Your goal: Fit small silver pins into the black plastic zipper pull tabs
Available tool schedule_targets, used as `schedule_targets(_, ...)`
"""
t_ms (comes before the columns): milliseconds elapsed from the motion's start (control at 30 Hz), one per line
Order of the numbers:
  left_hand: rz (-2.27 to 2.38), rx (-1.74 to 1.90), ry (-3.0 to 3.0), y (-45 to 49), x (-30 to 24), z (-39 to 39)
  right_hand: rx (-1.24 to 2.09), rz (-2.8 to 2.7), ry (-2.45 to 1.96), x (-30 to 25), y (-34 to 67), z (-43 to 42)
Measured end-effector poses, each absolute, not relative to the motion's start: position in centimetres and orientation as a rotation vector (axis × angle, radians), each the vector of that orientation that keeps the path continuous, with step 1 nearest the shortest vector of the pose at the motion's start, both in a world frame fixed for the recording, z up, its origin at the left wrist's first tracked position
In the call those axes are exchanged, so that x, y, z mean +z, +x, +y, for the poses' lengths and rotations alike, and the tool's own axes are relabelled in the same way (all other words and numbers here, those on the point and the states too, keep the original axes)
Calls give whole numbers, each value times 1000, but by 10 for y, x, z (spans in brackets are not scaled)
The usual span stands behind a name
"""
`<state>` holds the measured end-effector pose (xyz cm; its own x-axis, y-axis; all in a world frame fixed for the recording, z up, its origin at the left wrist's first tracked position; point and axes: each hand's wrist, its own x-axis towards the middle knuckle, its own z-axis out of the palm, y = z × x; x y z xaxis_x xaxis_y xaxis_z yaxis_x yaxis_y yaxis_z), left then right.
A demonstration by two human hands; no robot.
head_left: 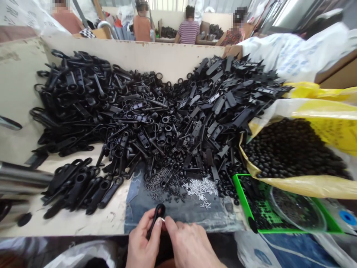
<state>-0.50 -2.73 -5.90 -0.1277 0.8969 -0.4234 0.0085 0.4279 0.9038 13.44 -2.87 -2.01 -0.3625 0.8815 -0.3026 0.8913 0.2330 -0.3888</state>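
My left hand (143,242) is closed around a long black plastic part with a ring end (157,215), held upright at the table's near edge. My right hand (188,243) is pinched beside it, its fingertips touching the part near a small silver pin (163,219). Just beyond my hands lies a dark cloth (178,208) scattered with small silver pins (202,190) and tiny black rings. A large heap of black plastic parts (156,111) fills the table behind.
A yellow bag of small black beads (292,149) sits at the right above a green tray (244,201). Assembled black pieces (80,186) lie at the left. A metal bar (22,176) juts in from the left. Another person's hand (232,50) rests on the back wall; several people sit beyond.
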Motion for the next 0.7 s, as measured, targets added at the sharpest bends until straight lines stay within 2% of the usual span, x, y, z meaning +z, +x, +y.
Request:
schedule_targets(167, 1737, 981, 1392, -38, -45, -17, -1208, 2470, 1805, -6, 156, -50)
schedule_targets(300, 1698, 1090, 1217, -62, -28, 11, -1533, 2436, 1978, 9, 198, -49)
schedule_targets(333, 1597, 1136, 1053, -60, -22, 16, -1424, 2423, 2158, 14, 209, -40)
schedule_targets(400, 1385, 1100, 745, -47, -12, 20, -962, 2455, 2353, 22, 227, -13)
schedule_targets(500, 1171, 967, 488, -19, -2, 15, -316, 2359, 2185, 22, 234, 31)
schedule_targets(567, 1111, 906, 420, -7, -3, 9, -180, 2325, 2070, 17, 228, 51)
schedule_targets(700, 1008, 826, 379, -5, -10, 5, -114, 2342, 1975, 12, 214, 63)
